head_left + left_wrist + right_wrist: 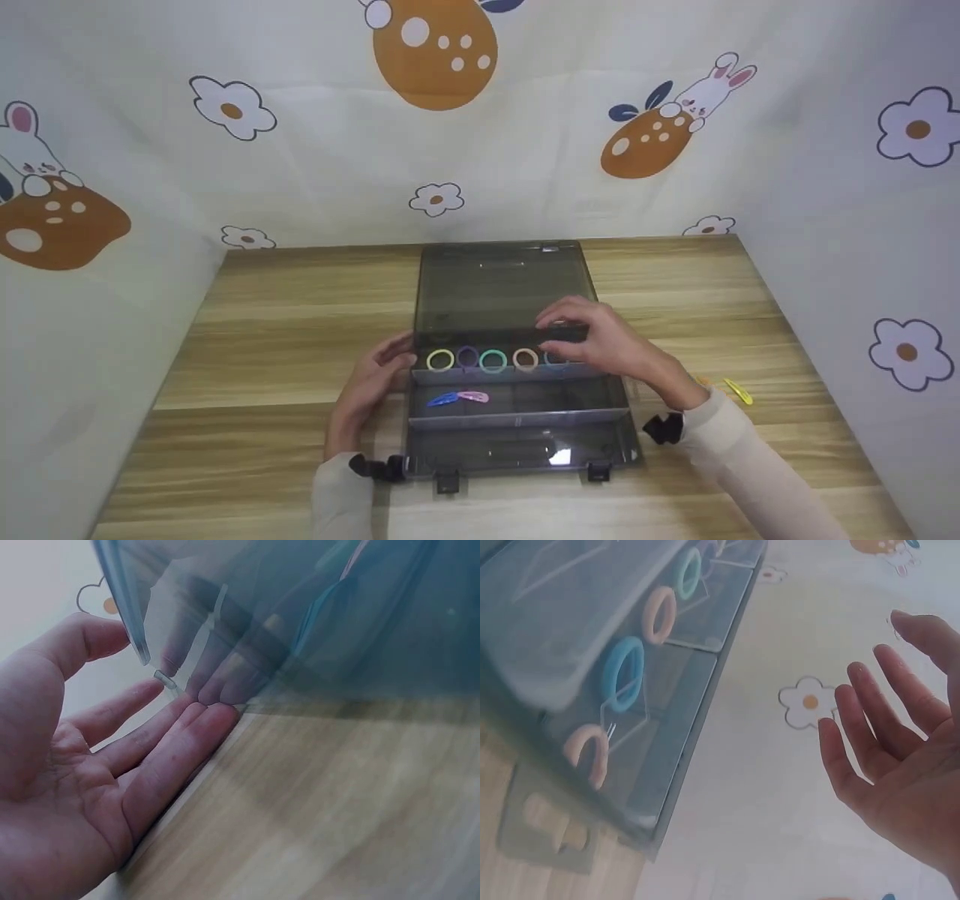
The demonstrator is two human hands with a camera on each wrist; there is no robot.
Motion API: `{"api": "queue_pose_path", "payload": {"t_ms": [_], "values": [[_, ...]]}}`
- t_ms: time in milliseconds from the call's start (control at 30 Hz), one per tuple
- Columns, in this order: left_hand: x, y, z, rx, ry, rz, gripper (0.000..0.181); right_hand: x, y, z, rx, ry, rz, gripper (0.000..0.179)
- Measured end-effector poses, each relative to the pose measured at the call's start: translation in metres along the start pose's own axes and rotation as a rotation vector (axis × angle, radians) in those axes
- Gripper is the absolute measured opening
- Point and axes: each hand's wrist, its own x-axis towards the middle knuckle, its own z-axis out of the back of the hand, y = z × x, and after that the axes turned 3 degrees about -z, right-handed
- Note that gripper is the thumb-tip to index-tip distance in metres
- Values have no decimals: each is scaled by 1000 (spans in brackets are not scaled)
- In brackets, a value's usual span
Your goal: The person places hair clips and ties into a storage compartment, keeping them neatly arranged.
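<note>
A dark see-through plastic box (517, 442) stands on the table with its lid (499, 289) laid back. Along its rear compartment runs a row of hair ties: yellow (440, 360), purple (467, 356), green (493, 361), peach (526, 360) and blue (622, 673), plus another peach one (589, 754) at the right end. Blue (442, 400) and pink (473, 396) snap hair clips lie in the middle compartment. My right hand (604, 337) hovers over the row's right end, fingers apart and holding nothing. Beside the box, my left hand (373, 379) touches its left wall with outstretched fingers.
On the table right of the box lies a yellow hair clip (738, 391), with an orange one (703, 381) partly hidden by my right wrist. Two black latches (448, 481) hang at the box's front edge. A patterned cloth (337, 172) encloses the table's back and sides.
</note>
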Motion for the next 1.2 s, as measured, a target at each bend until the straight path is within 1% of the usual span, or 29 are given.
{"api": "queue_pose_path", "payload": {"t_ms": [233, 500, 600, 733, 867, 1100, 1200], "values": [[-1, 1, 0, 5, 0, 9, 51, -20, -12, 14, 35, -66, -63, 24], [-2, 0, -1, 27, -6, 2, 51, -50, -30, 21, 112, -196, -138, 23], [-2, 0, -1, 24, -11, 1, 51, -60, -36, 25, 118, -242, -160, 22], [-1, 1, -1, 8, -1, 0, 50, -73, -45, 33, 93, -292, -189, 20], [0, 2, -1, -1, 8, -3, 49, -87, -56, 44, 76, -329, -237, 21], [1, 1, -1, -22, 9, -15, 49, -110, -82, 59, -8, -360, -322, 23], [1, 1, -1, -20, 10, -26, 49, -120, -91, 66, -42, -364, -380, 27]]}}
